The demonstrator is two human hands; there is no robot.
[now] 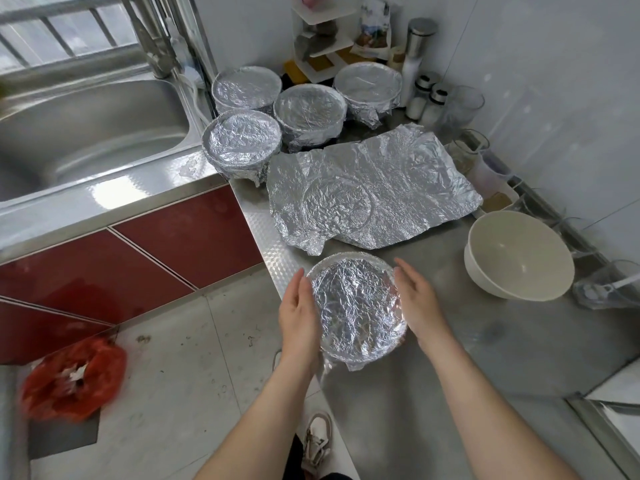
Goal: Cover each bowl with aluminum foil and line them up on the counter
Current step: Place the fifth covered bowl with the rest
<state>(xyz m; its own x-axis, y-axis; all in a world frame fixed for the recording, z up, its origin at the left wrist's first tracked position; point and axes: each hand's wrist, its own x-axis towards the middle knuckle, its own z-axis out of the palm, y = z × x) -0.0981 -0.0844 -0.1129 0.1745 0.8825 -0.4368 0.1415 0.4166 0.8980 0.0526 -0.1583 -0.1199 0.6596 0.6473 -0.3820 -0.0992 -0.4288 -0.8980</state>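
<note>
Foil-covered bowl (358, 308), left of white bowl (517, 256): left hand (299, 311) and right hand (417, 303) pressed its sides, fingers straight; foil likely needed even crimping.

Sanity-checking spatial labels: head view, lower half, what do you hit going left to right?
In order: red plastic bag on the floor → left hand → round foil-covered bowl → right hand → empty white bowl.

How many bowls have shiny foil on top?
5. Four cluster beside the sink: back-left bowl, middle bowl, back-right bowl, front-left bowl. The fifth bowl sits between the left hand and right hand. The loose foil sheet shows a round mark, so another might hide underneath.
</note>
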